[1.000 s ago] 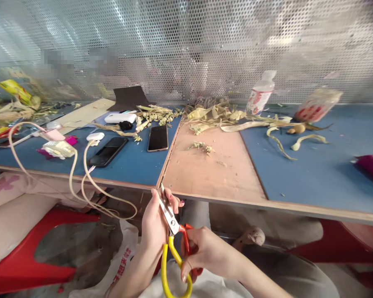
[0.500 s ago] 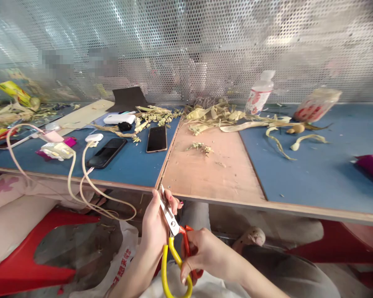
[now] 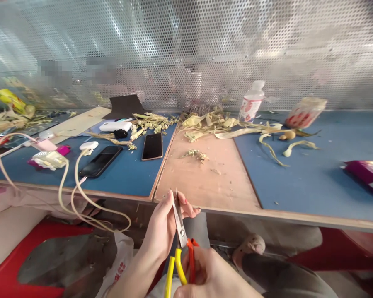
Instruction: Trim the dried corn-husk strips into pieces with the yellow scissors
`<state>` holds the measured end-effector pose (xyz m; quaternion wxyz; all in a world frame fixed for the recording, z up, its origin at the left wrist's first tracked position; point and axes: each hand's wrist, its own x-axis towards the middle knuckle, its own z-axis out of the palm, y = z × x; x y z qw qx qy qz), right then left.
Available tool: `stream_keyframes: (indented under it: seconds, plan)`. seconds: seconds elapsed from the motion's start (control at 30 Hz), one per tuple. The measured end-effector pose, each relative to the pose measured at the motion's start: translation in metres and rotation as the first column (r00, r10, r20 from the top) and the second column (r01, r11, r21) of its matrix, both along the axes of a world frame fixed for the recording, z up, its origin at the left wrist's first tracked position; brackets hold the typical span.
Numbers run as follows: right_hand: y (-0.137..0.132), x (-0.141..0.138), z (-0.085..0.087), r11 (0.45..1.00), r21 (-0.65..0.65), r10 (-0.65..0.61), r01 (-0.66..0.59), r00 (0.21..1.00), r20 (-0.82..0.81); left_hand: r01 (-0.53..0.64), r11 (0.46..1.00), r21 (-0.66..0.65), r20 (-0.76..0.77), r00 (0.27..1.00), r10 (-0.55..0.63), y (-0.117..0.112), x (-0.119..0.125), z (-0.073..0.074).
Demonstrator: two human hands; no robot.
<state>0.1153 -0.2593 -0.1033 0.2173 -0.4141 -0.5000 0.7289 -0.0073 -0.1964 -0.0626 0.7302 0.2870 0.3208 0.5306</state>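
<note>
A pair of scissors (image 3: 180, 234) with one yellow and one red handle points up and away from me below the table's front edge. My right hand (image 3: 214, 269) is closed round its handles, partly cut off by the lower frame edge. The blades look nearly together. Their tip lies between the thumb and curled fingers of my left hand (image 3: 161, 227). Whether these fingers pinch the blades or some small thing is hidden. On the bare wooden strip beyond my hands lie small dried plant scraps (image 3: 197, 155), with a heap of pale dry husks (image 3: 205, 120) behind them.
Left on the blue tabletop (image 3: 133, 178) are two phones (image 3: 152, 146), chargers and looping white cables (image 3: 62, 186) hanging over the edge. A bottle (image 3: 251, 101), a tilted jar (image 3: 306, 112) and a purple packet (image 3: 366, 176) stand or lie right. A perforated metal panel (image 3: 180, 49) rises behind.
The scissors have turned more upright and shifted slightly right, with both hands moving along. Their blades look closer together. My view has tilted and turned a little.
</note>
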Motion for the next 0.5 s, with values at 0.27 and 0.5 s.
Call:
stream_keyframes:
  seconds: [0.27,0.5]
  plan:
    - [0.020,0.024,0.030,0.836,0.537,-0.395,0.111,0.802,0.449,-0.024,0.966,0.256,0.059,0.998,0.009,0.013,0.017,0.043]
    - [0.062,0.095,0.058,0.391,0.905,-0.617,-0.166,0.683,0.392,0.028,0.845,0.534,-0.120,0.992,0.043,0.066,0.007,0.054]
